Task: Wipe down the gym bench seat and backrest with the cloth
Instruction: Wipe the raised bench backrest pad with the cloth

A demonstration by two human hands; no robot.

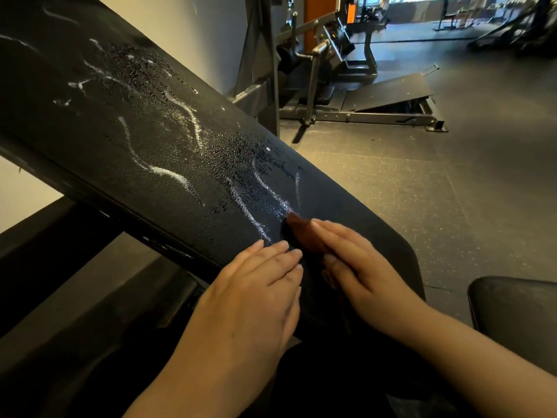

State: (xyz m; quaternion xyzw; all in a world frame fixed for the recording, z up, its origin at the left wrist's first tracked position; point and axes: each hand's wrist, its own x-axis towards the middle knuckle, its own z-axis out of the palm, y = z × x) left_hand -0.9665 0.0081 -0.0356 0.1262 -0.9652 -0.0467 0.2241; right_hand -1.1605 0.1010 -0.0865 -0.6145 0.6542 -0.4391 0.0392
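Cloth: the dark cloth [297, 232] lies flat on the low end of the sloped backrest [150, 152], mostly hidden under the hands, with one reddish-brown corner poking out.
Right hand: the right hand [358, 267] presses on the cloth, fingers straight and held together.
Left hand: the left hand [253, 291] lies just beside it, fingers straight and close together. Whether it rests on cloth or bare pad cannot be told, dark on dark.
Backrest: droplets and white foamy streaks [168, 173] cover most of the pad above the hands.
Seat: the seat [518, 315] shows only an edge at lower right, its state unclear.
Progress: early, I judge; nearly the whole backrest remains to be wiped, and probably the seat.
Around: speckled rubber floor [422, 191] and a machine frame [346, 86] lie beyond.
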